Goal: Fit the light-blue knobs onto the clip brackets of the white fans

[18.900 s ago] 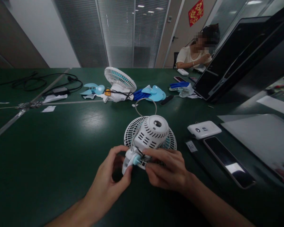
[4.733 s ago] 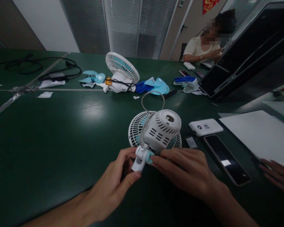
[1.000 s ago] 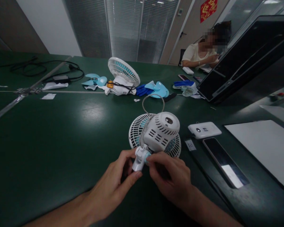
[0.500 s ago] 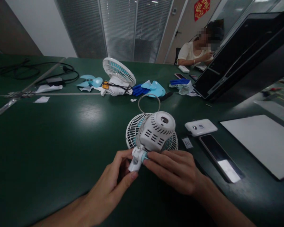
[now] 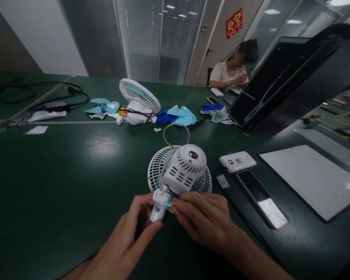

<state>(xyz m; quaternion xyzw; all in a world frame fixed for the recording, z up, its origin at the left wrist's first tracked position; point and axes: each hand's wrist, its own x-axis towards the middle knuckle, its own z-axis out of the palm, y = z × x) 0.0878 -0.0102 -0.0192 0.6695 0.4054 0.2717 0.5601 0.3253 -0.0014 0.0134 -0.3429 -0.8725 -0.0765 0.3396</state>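
A small white fan (image 5: 186, 167) lies face down on the green table, its grille (image 5: 156, 165) underneath and its motor housing on top. From the housing a white neck bracket (image 5: 157, 212) points toward me. My left hand (image 5: 131, 229) is closed around this bracket, thumb along its lower end. On the bracket's right side sits a light-blue knob (image 5: 168, 201). My right hand (image 5: 205, 217) pinches the knob between thumb and fingers. A thin cable loop (image 5: 176, 124) rises behind the housing.
Farther back lie a second fan (image 5: 140, 101), light-blue fan blades (image 5: 103, 105) and blue-white gloves (image 5: 214, 111). To the right are a white device (image 5: 237, 161), a phone (image 5: 262, 198), a white board (image 5: 312, 181) and a large black monitor-like panel (image 5: 282, 81). Across the table a person (image 5: 229, 76) sits.
The view has shifted, so the scene sits lower and further left. My right fingers have turned slightly at the knob, showing more of it. Both hands keep their holds.
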